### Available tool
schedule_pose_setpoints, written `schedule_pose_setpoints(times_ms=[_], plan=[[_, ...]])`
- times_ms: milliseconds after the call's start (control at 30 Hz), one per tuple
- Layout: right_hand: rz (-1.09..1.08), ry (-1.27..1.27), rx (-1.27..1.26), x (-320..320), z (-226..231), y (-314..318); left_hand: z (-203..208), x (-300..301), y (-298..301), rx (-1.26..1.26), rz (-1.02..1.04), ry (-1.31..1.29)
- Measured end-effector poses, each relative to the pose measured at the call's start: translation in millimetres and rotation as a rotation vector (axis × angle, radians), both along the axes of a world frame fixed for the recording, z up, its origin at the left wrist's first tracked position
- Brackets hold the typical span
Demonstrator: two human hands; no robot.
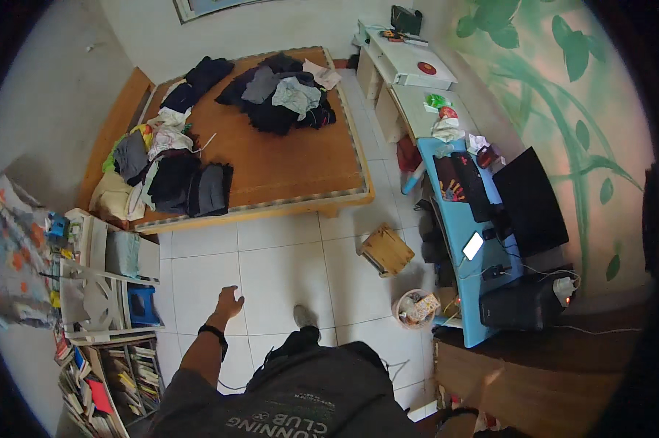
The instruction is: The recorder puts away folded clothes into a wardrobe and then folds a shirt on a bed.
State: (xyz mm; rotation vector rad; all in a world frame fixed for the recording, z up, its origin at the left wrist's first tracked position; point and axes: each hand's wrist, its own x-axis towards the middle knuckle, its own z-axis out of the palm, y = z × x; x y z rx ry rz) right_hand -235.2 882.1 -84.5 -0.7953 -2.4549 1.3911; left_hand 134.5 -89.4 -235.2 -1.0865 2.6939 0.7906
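My left hand (229,301) hangs over the tiled floor, fingers loosely bent and a little apart, with nothing in it. A dark band (213,337) circles that wrist. Far to the lower right, my right hand (493,377) is faint and smeared in front of a brown wooden surface (534,398); its fingers cannot be made out. Ahead stands a low wooden bed (271,171) with a bare brown top. Dark folded clothes (175,182) lie along its left side, and a loose heap of clothes (275,95) lies toward its far end.
A small wooden stool (386,250) and a full waste bin (415,308) stand on the floor at right. Beside them runs a blue desk (469,292) with a monitor (530,201), a lit phone (473,246) and cables. Bookshelves (129,372) and a white rack (89,292) stand at left.
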Motion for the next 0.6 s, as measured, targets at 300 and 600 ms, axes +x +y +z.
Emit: schedule_pose_setpoints(times_ms=[300,600], plan=[[0.528,0.056,0.395,-190,9,-325,-19,-92,-144,-0.023,0.031,0.086],[0.805,0.022,0.216,-453,-89,-597,-11,-219,-300,-0.068,0.164,0.023]])
